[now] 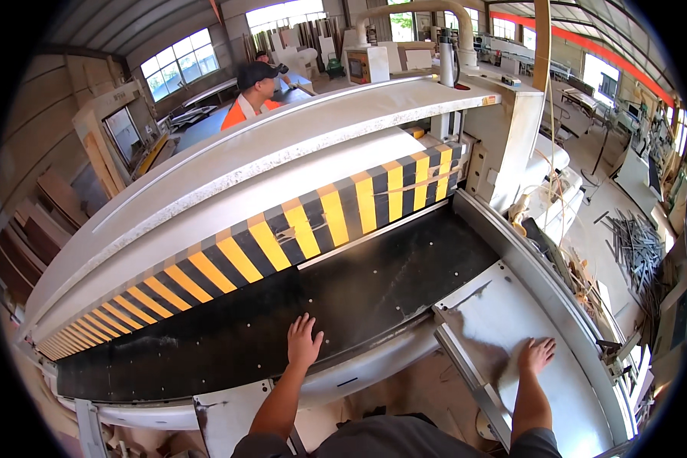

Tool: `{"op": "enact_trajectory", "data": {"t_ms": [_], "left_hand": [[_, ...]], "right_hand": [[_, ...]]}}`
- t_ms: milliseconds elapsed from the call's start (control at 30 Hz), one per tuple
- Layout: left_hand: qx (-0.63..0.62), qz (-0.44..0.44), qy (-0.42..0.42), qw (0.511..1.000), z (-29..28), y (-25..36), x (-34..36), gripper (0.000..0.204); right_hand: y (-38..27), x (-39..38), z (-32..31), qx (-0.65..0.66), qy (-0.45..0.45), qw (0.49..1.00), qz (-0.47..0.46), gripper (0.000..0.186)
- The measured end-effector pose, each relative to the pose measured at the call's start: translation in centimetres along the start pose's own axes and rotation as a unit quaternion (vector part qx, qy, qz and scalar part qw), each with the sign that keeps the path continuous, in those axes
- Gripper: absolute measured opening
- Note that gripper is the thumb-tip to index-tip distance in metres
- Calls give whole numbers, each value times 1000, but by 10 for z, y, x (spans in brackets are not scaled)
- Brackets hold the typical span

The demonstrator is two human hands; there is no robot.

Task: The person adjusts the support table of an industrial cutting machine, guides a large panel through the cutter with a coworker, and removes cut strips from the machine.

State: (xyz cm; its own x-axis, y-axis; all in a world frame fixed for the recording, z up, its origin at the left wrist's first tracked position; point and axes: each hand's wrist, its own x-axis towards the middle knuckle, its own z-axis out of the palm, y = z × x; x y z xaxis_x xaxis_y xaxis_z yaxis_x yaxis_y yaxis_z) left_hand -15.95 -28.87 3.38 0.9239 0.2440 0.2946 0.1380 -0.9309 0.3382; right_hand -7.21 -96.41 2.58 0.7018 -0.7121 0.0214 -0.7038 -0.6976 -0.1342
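My left hand [304, 340] is empty, its fingers spread at the front edge of a long black machine bed [404, 278] dotted with small pale studs. Whether the palm rests on the bed or hovers just over it, I cannot tell. My right hand [538, 353] lies flat and open on a grey metal side table [561, 397], with nothing in it. Between the two hands runs a metal rail [466, 366] along that table's left edge. Behind the bed stretches a yellow-and-black striped guard [330, 217], patched with tape, below a pale curved machine beam [282, 145].
A person in a dark cap and orange top [256, 95] stands beyond the beam. A raised straight fence [542, 282] borders the side table. Cut strips [637, 248] lie heaped on the floor at right. Another grey support table [233, 416] juts out at lower left.
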Motion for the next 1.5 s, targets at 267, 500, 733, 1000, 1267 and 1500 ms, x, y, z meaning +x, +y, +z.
{"op": "enact_trajectory", "data": {"t_ms": [267, 500, 733, 1000, 1267, 1500], "left_hand": [[37, -38, 4, 999, -4, 10, -5, 52], [22, -46, 11, 999, -2, 11, -4, 50], [28, -37, 16, 999, -23, 11, 1, 50], [36, -40, 5, 999, -58, 20, 11, 50], [37, -40, 0, 999, -77, 24, 20, 50], [37, -47, -12, 998, -88, 30, 24, 51]], "right_hand": [[-4, 0, 1, -7, -5, 1000, 8, 78], [0, 4, 7, -11, 10, 1000, 8, 79], [-6, -2, -15, -16, -7, 1000, 12, 79], [-13, -11, -52, -7, -17, 1000, 11, 77], [-19, -14, -69, 0, -30, 999, 13, 78], [-18, -13, -75, 5, -20, 1000, 14, 79]]}}
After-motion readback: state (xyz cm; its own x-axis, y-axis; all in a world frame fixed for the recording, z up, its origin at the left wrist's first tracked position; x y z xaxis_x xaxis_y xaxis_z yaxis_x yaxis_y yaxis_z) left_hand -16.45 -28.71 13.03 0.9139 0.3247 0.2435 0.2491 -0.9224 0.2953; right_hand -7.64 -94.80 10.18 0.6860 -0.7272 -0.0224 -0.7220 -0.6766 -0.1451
